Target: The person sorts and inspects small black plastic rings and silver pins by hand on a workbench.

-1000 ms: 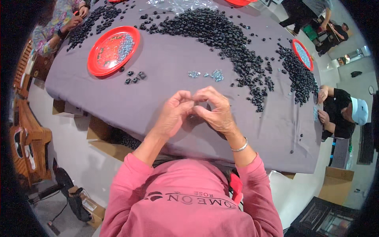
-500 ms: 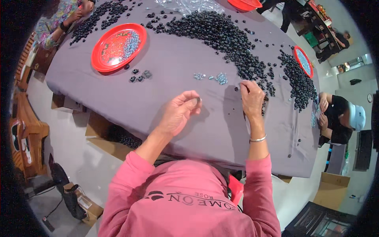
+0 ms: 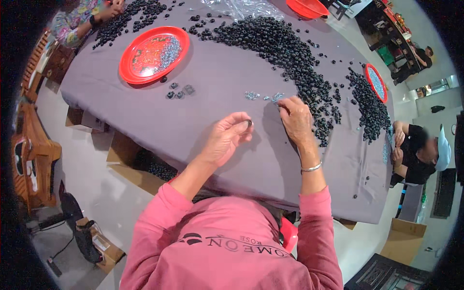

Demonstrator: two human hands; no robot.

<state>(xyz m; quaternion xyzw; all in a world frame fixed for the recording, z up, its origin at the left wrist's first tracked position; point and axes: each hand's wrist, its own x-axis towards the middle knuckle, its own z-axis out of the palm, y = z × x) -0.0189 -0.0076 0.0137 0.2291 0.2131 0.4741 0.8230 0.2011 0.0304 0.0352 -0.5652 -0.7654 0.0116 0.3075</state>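
Over a grey cloth-covered table, the left hand pinches one small, round, black bead-like piece between thumb and forefinger. It looks light, stiff and perhaps slippery; its rim seems the best hold. The right hand has its fingertips bunched at the rightmost of three patches of tiny, clear bluish bits; I cannot tell whether they grip any. Four dark or greyish pieces sit grouped near one round red plastic plate. The heaped black pieces defy counting.
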